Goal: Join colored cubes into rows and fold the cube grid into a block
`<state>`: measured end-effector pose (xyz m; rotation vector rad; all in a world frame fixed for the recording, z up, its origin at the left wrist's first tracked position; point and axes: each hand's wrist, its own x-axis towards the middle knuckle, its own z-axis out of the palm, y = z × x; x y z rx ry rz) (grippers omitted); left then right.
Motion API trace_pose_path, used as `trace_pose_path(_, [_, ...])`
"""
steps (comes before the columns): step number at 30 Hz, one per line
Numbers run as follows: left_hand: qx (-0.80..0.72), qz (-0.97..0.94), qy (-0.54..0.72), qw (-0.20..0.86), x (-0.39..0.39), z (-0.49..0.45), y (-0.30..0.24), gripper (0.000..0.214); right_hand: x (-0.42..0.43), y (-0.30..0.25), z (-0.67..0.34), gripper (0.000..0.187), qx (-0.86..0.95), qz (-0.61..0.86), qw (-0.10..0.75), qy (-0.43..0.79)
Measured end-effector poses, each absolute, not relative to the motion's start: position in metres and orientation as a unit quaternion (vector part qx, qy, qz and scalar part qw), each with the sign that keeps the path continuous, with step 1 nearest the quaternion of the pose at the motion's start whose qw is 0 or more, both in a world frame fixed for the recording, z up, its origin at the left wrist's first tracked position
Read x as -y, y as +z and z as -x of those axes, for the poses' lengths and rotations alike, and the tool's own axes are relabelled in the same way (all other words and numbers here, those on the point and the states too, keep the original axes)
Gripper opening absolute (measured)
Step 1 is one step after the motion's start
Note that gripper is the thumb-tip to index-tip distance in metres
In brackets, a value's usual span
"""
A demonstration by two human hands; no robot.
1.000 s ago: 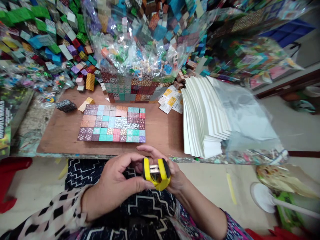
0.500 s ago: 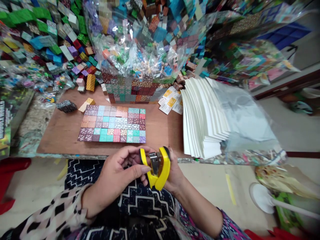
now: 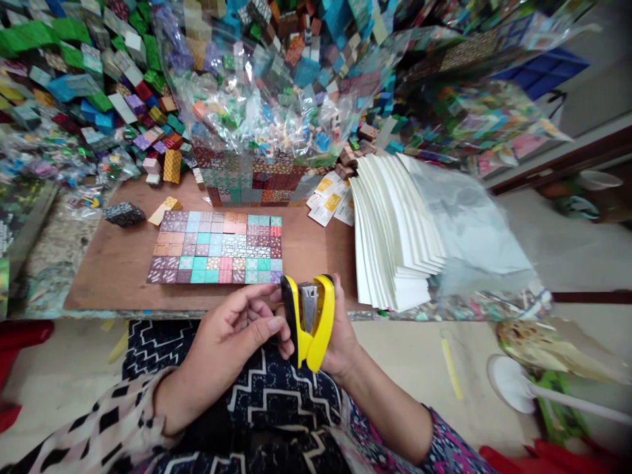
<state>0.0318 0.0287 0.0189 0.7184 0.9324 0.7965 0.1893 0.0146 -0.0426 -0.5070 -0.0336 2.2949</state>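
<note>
A yellow stapler point(image 3: 311, 322) stands upright over my lap, hinged apart so its metal staple channel shows between the two yellow halves. My right hand point(image 3: 340, 336) grips it from behind and the right side. My left hand point(image 3: 232, 349) is at its left edge, thumb and fingertips pinched against the yellow body. Both hands hover just below the front edge of the brown board point(image 3: 123, 276). A flat grid of small patterned cubes point(image 3: 217, 247) lies on the board just beyond the stapler.
A fanned stack of white sheets point(image 3: 395, 237) with clear plastic bags point(image 3: 469, 230) sits on the right. A clear bag of cubes point(image 3: 266, 99) and heaps of coloured cubes point(image 3: 89, 79) fill the back. Small yellow-and-white packets point(image 3: 328, 197) lie near the stack. A white fan base point(image 3: 513, 388) stands on the floor.
The stapler has swung from lying flat and shut to upright and hinged apart, and it rose toward the board's edge. My left fingers shifted to its left side.
</note>
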Motion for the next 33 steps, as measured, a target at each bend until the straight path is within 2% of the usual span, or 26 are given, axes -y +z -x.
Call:
trace_pose_path(6, [-0.452,-0.365,0.352,0.733,-0.03,-0.032,0.022,0.03,-0.013,-0.046,-0.19,0.088,0.026,0.201,0.396,0.895])
trace_pose_path(15, [-0.521,-0.421,0.305,0.677,-0.026,-0.024,0.015,0.04,-0.008,-0.054,-0.195,0.096,0.066,0.113,0.401,0.907])
trace_pose_path(20, [-0.473,-0.422,0.325,0.702,-0.027,-0.026,0.018,0.036,-0.01,-0.046,-0.197,0.086,0.101,0.138,0.402,0.899])
trace_pose_path(25, [-0.455,-0.442,0.321,0.703,-0.024,-0.02,0.018,0.048,-0.013,-0.038,-0.202,0.082,0.18,0.177,0.408,0.877])
trace_pose_path(29, [-0.426,-0.481,0.318,0.698,-0.026,-0.014,0.021,0.044,-0.016,-0.036,-0.208,0.075,0.257,0.159,0.391,0.869])
trace_pose_path(33, [-0.397,-0.519,0.28,0.703,-0.031,-0.011,0.028,0.045,-0.019,-0.032,-0.212,0.077,0.281,0.151,0.355,0.879])
